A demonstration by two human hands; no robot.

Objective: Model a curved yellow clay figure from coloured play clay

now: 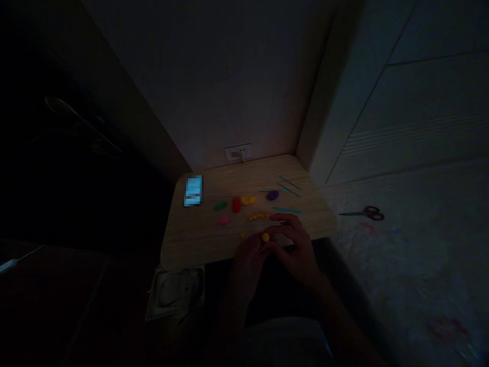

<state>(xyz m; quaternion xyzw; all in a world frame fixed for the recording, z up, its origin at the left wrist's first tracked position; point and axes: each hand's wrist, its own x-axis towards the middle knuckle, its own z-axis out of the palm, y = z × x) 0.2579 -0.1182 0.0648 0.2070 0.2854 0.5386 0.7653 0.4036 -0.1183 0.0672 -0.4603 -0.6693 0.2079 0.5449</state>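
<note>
At the front edge of the low table, my left hand (249, 251) and my right hand (296, 247) meet around a small yellow-orange ball (265, 237) that looks like modelling clay. The thumb and forefinger of my right hand curve about it, and my left fingertips hold it from the other side. Just beyond lies a row of joined yellow-orange clay balls (259, 217), close to my right fingers. A smaller yellow-orange piece (242, 235) rests on the tabletop by my left hand. Dim light hides the exact finger contact.
On the wooden table (179, 239) lie green (220, 205), red (236, 205), yellow (248, 200), pink (223, 219) and purple (272, 195) clay lumps, a blue flat tool (287, 210), thin sticks (290, 182) and a lit phone (193, 191). Scissors (362, 213) lie to the right.
</note>
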